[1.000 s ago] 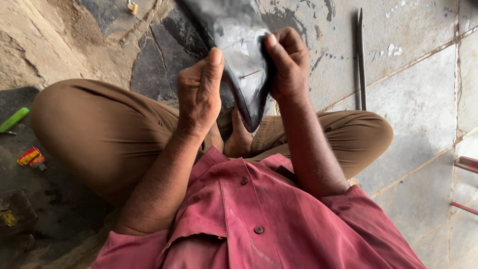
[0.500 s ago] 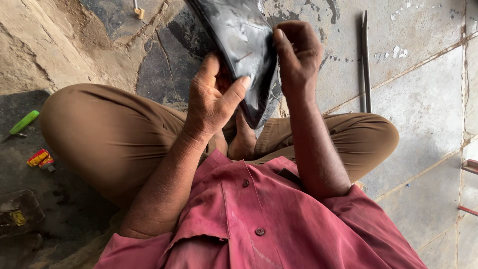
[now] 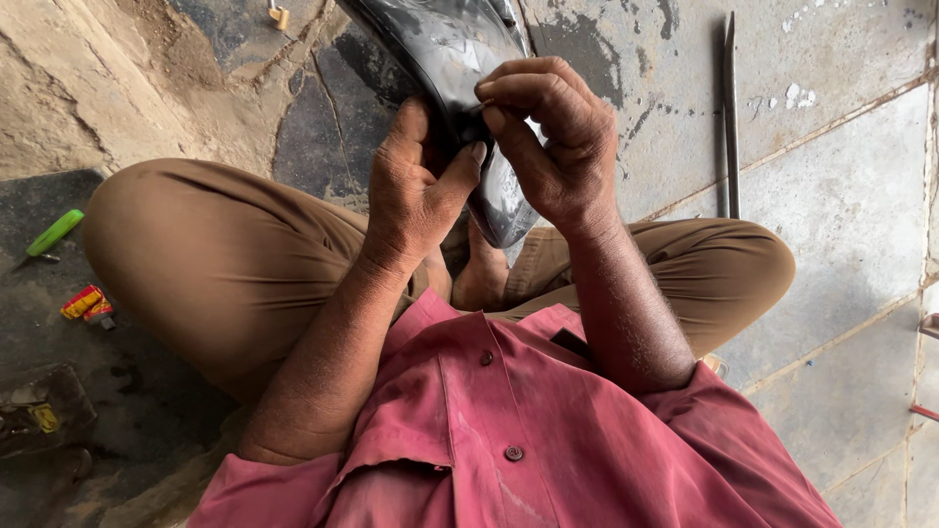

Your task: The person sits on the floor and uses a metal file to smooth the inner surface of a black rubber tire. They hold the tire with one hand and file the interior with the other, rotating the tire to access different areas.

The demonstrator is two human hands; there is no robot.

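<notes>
- The floor [image 3: 831, 147] — grey stone slabs to the right, cracked dark patches and bare earth to the left — carries everything; the person sits cross-legged on it in brown trousers [image 3: 215, 264] and a red shirt [image 3: 548, 440].
- The black rubber tube [image 3: 460, 59], glossy and folded flat, hangs down from the far edge of the view to a rounded tip just above the crossed ankles. Judged from the grip, the work is a close check or pinch of its near edge.
- The left hand [image 3: 416, 196] is wrapped round the tube's left side, thumb pressed across the face, fingers hidden behind. It serves best as the steady anchor — firm, not crushing, so the rubber stays flat.
- The right hand [image 3: 553, 147] is curled tight, fingertips pinching the tube's right edge just beside the left thumb. Small moves along the edge, with the two hands kept close, would probably hold the fold taut and stop it slipping.
- A long thin metal rod [image 3: 730, 108] lies on the slabs to the far right, well apart from the hands.
- A green-handled tool [image 3: 54, 233] lies at the left, beyond the knee.
- A small red and yellow packet [image 3: 86, 303] lies nearer, also at the left.
</notes>
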